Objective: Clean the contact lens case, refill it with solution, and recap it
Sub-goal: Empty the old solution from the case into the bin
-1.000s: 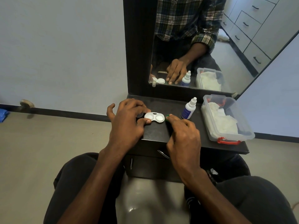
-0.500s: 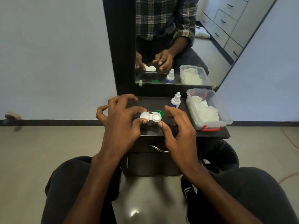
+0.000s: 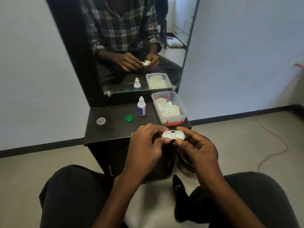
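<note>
Lens case (image 3: 173,135), white and uncapped with both wells showing, sits lifted above the near edge of the dark cabinet top (image 3: 115,130), pinched between two hands. Going left to right: at about ten o'clock from the case, far over on the cabinet top, lies a clear round cap (image 3: 101,120), open side up. Closer in, at roughly eleven o'clock, a green cap (image 3: 129,118) rests flat on the same surface, well apart from the clear one. Just past it at about eleven o'clock stands a small white solution bottle (image 3: 141,106), upright, its nozzle capped. The left hand (image 3: 146,145) curls its thumb and fingers around the left well of the case, gripping its rim. The right hand (image 3: 195,145) pinches the right well between thumb and forefinger, remaining fingers curled. At one o'clock from the case, a clear plastic box (image 3: 183,106) with red clips sits at the right end of the top, holding crumpled white tissue (image 3: 167,107). Behind everything, the mirror (image 3: 131,46) repeats the hands, bottle and box.
</note>
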